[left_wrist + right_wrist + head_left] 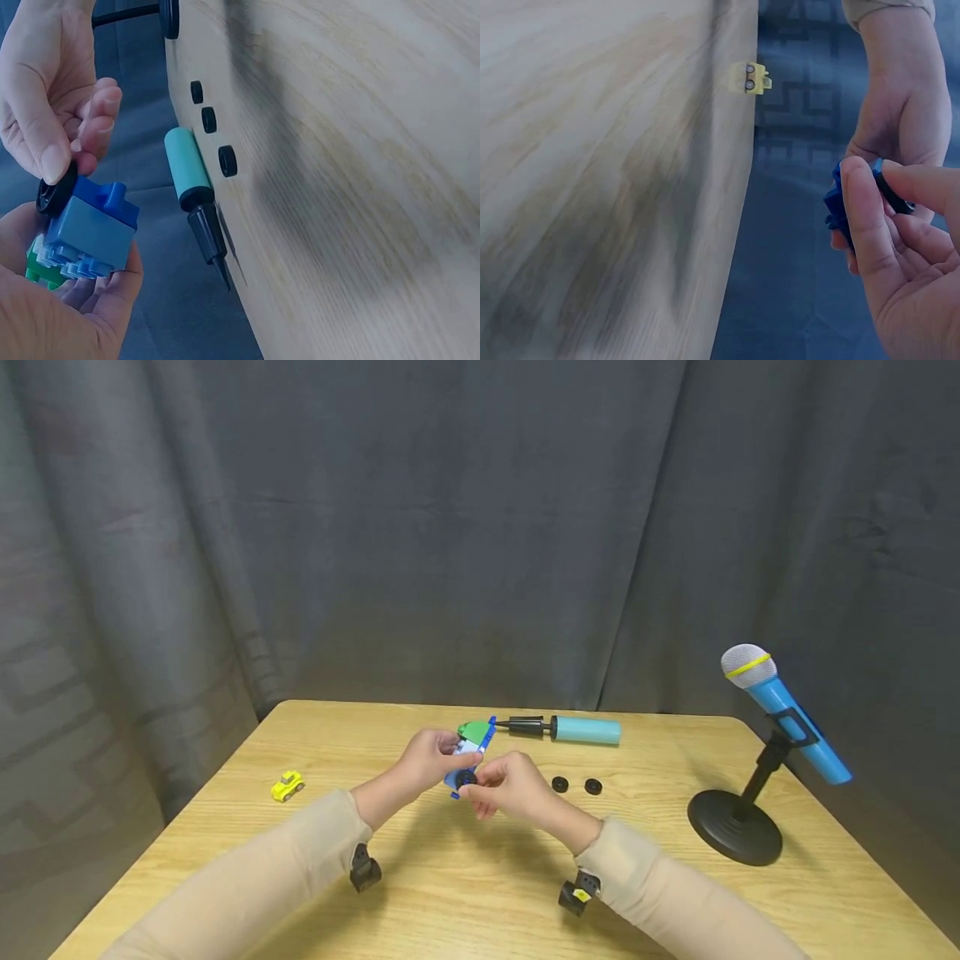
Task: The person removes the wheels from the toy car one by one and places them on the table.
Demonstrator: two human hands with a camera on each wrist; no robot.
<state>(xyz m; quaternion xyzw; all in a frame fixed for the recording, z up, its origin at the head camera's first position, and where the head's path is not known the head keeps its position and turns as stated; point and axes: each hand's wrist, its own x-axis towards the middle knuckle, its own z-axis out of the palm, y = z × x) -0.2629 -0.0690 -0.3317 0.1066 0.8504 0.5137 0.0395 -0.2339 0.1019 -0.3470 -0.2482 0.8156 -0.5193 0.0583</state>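
A small toy of blue, light blue and green building blocks (94, 234) is held up over the table. My left hand (426, 760) grips it from the left, thumb across the blocks. A black toy wheel (58, 191) sits against the blue end of the toy. Thumb and fingers of my right hand (519, 789) pinch this wheel at its rim. In the right wrist view, the dark blue block part (837, 206) shows beyond the right fingers, which hide much of the toy.
Loose black wheels (559, 784) lie right of my hands; the left wrist view shows three. Behind them is a turquoise hand pump (587, 730) with a black nozzle. A yellow toy car (288, 786) stands left. A blue microphone (798, 722) leans on a black stand (735, 828) at right.
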